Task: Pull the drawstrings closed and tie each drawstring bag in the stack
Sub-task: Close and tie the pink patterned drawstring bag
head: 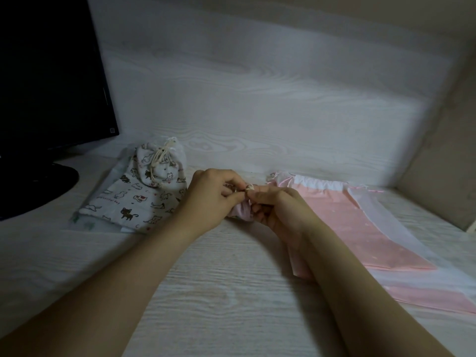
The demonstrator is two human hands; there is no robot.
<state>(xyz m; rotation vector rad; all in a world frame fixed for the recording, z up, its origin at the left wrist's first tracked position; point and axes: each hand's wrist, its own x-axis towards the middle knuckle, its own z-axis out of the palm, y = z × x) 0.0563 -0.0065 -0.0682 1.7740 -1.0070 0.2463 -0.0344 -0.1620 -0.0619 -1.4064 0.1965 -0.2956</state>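
Head | pink bag (240, 213) mouth gathered | left hand (208, 199), right hand (278, 210) grips pinch its drawstring (249, 188)

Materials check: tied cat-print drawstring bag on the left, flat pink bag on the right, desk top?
Tied cat-print bag: matte cotton-like cloth, soft creases, cream cord. Flat pink bag: thin smooth fabric, lies flat, fibre unclear. Desk top: pale wood-grain surface, likely laminate.

Wht desk (206, 292) — cat bags (134, 199), pink bags (360, 228)
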